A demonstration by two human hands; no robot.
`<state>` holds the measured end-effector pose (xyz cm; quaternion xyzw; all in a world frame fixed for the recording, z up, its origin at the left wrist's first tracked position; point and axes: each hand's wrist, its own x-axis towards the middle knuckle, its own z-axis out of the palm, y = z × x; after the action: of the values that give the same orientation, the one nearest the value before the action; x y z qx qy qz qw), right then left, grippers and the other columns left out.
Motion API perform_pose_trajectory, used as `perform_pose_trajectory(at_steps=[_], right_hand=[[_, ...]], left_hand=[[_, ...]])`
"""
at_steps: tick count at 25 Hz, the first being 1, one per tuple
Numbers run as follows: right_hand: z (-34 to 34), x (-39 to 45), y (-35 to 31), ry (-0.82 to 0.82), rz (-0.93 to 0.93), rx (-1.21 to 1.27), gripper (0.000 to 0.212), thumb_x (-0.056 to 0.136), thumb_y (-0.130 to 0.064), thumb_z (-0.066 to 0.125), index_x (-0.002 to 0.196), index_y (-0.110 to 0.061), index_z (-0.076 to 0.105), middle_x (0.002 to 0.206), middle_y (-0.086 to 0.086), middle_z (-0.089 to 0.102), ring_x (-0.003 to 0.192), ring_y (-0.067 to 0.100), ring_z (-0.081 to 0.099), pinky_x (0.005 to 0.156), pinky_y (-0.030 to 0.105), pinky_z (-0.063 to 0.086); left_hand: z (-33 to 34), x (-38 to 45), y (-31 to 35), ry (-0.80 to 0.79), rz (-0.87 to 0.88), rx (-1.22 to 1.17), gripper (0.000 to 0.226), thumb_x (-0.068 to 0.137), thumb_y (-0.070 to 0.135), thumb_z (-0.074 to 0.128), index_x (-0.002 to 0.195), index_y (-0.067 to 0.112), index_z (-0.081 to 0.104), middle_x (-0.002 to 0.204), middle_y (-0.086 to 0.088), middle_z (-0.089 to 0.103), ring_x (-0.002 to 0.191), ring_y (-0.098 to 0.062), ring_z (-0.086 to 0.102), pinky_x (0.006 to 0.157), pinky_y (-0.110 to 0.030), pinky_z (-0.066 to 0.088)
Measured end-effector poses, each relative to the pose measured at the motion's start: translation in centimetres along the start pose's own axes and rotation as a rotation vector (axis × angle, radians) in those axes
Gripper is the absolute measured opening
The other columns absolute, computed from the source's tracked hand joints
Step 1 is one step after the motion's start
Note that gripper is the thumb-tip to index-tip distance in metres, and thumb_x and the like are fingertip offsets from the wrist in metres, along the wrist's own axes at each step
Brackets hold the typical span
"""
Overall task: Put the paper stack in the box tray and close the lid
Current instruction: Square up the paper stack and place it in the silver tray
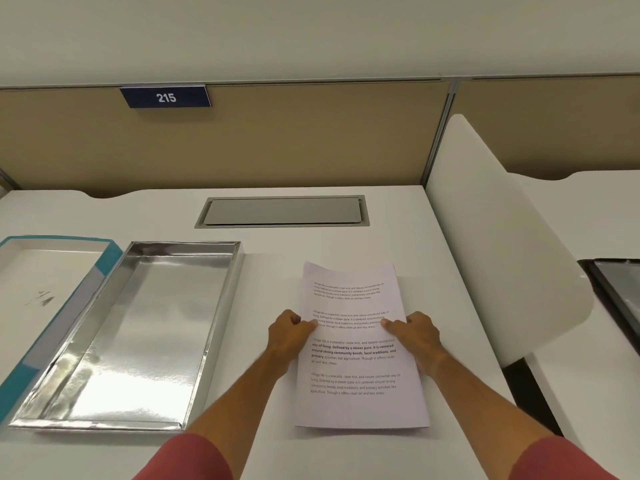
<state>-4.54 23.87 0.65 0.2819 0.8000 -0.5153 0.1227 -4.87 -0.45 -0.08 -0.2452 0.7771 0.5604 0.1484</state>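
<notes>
A white paper stack (356,403) with printed paragraphs lies on the desk, right of centre. My left hand (289,332) grips its left edge and my right hand (415,332) grips its right edge, thumbs on top of the sheets. The silver foil-lined box tray (114,422) sits empty to the left of the stack. Its lid (104,268), teal outside and white inside, lies upside down at the far left, partly under the tray's left side.
A grey cable hatch (282,212) is set into the desk behind the stack. A white divider panel (498,244) rises along the desk's right side. A tan partition with a "215" sign (166,97) stands at the back. A dark object (616,289) lies on the neighbouring desk.
</notes>
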Motion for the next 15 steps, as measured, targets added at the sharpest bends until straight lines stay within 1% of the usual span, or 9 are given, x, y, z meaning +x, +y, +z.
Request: perform_pose_trajectory(at_steps=[2,3,5,7,8,10,12,14,15], right_hand=[[-0.2,0.3,0.1,-0.005,0.019,0.017,0.023,0.082,-0.029,0.068,0.074,-0.009,0.061,0.081,0.008,0.071,0.071,0.024,0.067,0.067,0.037,0.056],[-0.4,0.4,0.1,-0.013,0.041,0.052,0.019,0.082,-0.025,0.065,0.075,-0.007,0.062,0.083,0.011,0.072,0.073,0.026,0.068,0.069,0.038,0.056],[-0.9,0.7,0.1,-0.051,0.094,0.154,0.013,0.082,-0.017,0.061,0.079,-0.004,0.063,0.083,0.013,0.071,0.073,0.03,0.067,0.064,0.037,0.054],[-1.1,0.9,0.2,-0.095,0.14,0.205,0.011,0.083,-0.011,0.059,0.081,-0.001,0.063,0.08,0.015,0.07,0.07,0.031,0.065,0.062,0.034,0.052],[-1.2,1.0,0.2,-0.111,0.147,0.208,0.01,0.085,-0.008,0.058,0.079,-0.001,0.061,0.079,0.015,0.069,0.069,0.03,0.064,0.063,0.034,0.051],[-1.3,0.9,-0.1,-0.139,0.13,0.196,0.016,0.088,-0.005,0.057,0.072,-0.004,0.058,0.074,0.013,0.069,0.064,0.027,0.064,0.062,0.031,0.051],[-1.4,0.5,-0.6,-0.165,0.074,0.176,0.022,0.091,-0.005,0.056,0.068,-0.007,0.057,0.073,0.009,0.068,0.063,0.024,0.064,0.058,0.029,0.051],[-1.7,0.1,-1.5,-0.164,-0.016,0.17,0.018,0.093,-0.006,0.054,0.077,-0.007,0.061,0.079,0.008,0.07,0.069,0.023,0.067,0.058,0.031,0.055],[-2.0,-0.1,-2.2,-0.147,-0.073,0.183,0.013,0.093,-0.006,0.053,0.085,-0.007,0.064,0.085,0.009,0.071,0.075,0.025,0.068,0.064,0.034,0.058]], left_hand=[[-0.1,0.2,-0.3,0.011,-0.006,-0.016,0.022,0.083,0.025,0.068,0.079,0.015,0.049,0.094,-0.007,0.066,0.078,-0.02,0.064,0.059,-0.027,0.049],[-0.3,0.3,-0.5,0.013,-0.012,-0.024,0.021,0.082,0.024,0.068,0.081,0.015,0.05,0.096,-0.007,0.065,0.082,-0.022,0.065,0.063,-0.03,0.052],[-0.5,0.6,-0.8,0.006,-0.045,-0.065,0.021,0.081,0.022,0.07,0.092,0.014,0.054,0.101,-0.008,0.066,0.094,-0.029,0.067,0.077,-0.039,0.057],[-0.8,0.9,-0.9,-0.035,-0.085,-0.113,0.026,0.081,0.017,0.071,0.101,0.01,0.057,0.104,-0.01,0.068,0.097,-0.031,0.069,0.087,-0.046,0.057],[-0.9,1.0,-0.9,-0.073,-0.091,-0.122,0.022,0.082,0.013,0.07,0.101,0.006,0.06,0.104,-0.011,0.071,0.095,-0.032,0.07,0.088,-0.048,0.057],[-1.1,1.2,-0.7,-0.138,-0.083,-0.127,0.012,0.084,0.008,0.067,0.094,0.001,0.067,0.102,-0.014,0.075,0.09,-0.031,0.073,0.086,-0.048,0.058],[-1.4,1.0,-0.3,-0.159,-0.048,-0.125,0.008,0.086,0.007,0.066,0.092,0.003,0.069,0.101,-0.013,0.076,0.088,-0.027,0.074,0.082,-0.043,0.06],[-1.8,0.7,0.8,-0.152,0.021,-0.136,0.008,0.086,0.007,0.066,0.094,0.007,0.068,0.101,-0.009,0.076,0.089,-0.023,0.073,0.078,-0.038,0.06],[-2.1,0.4,1.6,-0.14,0.066,-0.157,0.01,0.086,0.007,0.066,0.096,0.009,0.067,0.101,-0.008,0.075,0.09,-0.023,0.073,0.079,-0.037,0.059]])
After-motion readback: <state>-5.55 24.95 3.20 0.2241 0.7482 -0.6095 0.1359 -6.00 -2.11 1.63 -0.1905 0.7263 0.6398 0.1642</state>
